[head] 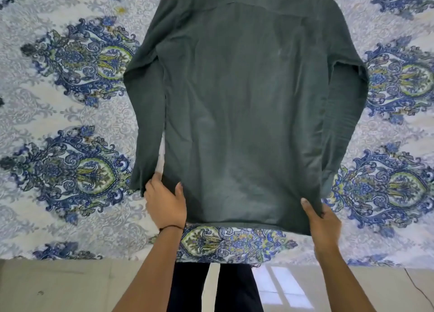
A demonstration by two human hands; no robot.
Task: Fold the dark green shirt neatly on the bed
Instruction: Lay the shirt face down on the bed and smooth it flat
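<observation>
Head view: left hand (pixel 164 202) pinches the hem corner of the dark green shirt (pixel 242 105), soft matte cloth spread back-up, sleeves down, on the paisley-printed bed (pixel 70 123); right hand (pixel 321 222) grips the opposite corner.

Dark green shirt (pixel 239 114) lies spread on the patterned bed (pixel 70 114).
</observation>
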